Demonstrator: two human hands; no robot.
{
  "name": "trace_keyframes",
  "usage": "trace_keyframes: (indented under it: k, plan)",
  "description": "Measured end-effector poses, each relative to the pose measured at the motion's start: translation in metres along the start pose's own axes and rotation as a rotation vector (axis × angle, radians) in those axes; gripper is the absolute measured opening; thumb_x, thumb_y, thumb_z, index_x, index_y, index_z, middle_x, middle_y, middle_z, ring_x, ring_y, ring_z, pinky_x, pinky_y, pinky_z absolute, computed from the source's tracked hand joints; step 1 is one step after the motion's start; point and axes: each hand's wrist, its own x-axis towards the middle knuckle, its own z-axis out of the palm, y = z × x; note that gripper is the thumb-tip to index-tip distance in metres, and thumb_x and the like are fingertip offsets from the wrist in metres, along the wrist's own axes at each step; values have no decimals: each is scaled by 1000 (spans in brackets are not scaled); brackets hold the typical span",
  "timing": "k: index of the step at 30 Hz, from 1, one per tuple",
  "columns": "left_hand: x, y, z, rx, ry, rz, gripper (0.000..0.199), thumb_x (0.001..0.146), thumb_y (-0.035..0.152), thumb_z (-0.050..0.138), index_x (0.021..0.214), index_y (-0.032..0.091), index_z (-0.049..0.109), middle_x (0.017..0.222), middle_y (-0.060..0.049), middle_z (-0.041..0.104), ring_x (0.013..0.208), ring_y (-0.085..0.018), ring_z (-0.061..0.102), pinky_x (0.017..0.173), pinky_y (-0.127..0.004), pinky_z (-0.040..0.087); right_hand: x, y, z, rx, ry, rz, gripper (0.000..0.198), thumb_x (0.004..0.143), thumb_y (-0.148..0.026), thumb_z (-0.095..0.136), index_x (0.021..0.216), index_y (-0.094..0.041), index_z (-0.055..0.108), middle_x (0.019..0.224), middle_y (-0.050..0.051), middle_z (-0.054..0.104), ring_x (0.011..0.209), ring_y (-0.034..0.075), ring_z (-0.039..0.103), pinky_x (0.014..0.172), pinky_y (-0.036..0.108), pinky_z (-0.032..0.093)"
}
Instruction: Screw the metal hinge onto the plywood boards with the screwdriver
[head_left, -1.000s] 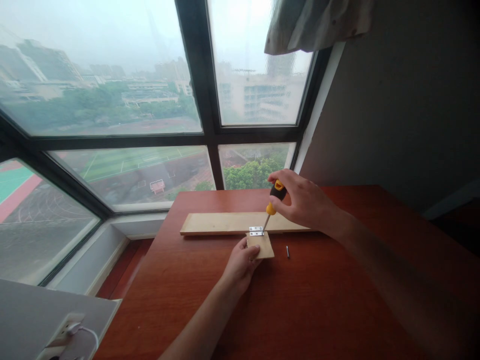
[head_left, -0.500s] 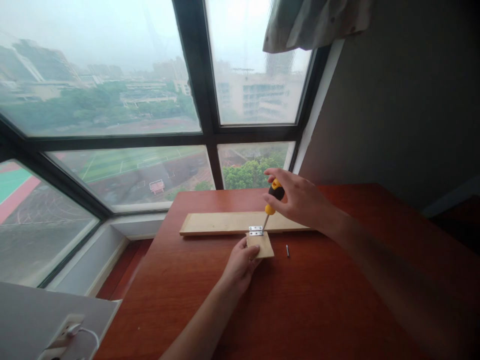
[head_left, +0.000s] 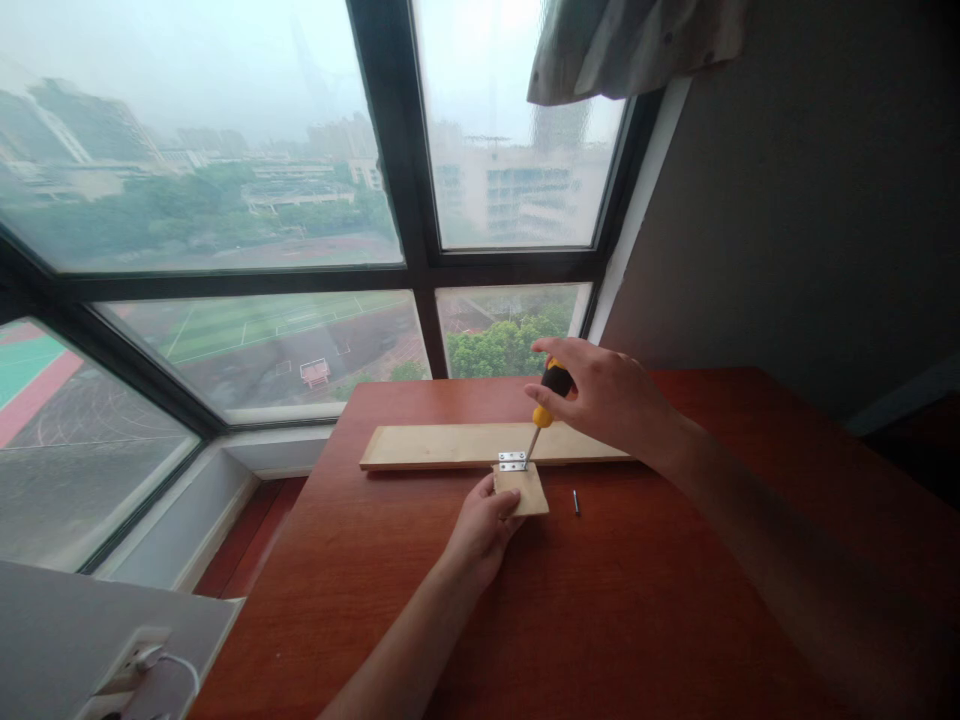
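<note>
A: Where is the metal hinge?

B: It is a little below the centre of the frame, at the upper edge of the small wooden piece. Its far half reaches toward the long board; I cannot tell if they touch.

A: And the hands?

B: The left hand has its grip closed on the small piece, thumb on top and fingers beneath. I think this keeps the piece from turning. The right hand has its grip around the handle of the screwdriver, whose tip points down at the right end of the hinge.

A: Why is it tilted?

B: The handle leans to the upper right, probably because the arm comes from that side. The tip is too small to see whether a screw is under it.

A: What else is near?

B: A small metal rod lies on the bench, right of the small piece and apart from it, so it blocks nothing. The right hand hides part of the long board. Behind are the window, a curtain at the top, and a socket at the lower left.
</note>
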Motion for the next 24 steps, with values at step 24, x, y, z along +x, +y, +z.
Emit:
trace_keyframes:
  k: [24]
  plan:
    - [1,-1,1,11,10,0,33,70,0,63,100,12,67,94,-9,70,76,-14,65,69,-23,56,7,11,-15,149,-199,-119,43,77,-16,58,120,-21,53,117,5,64,93,18,62,70,25,46]
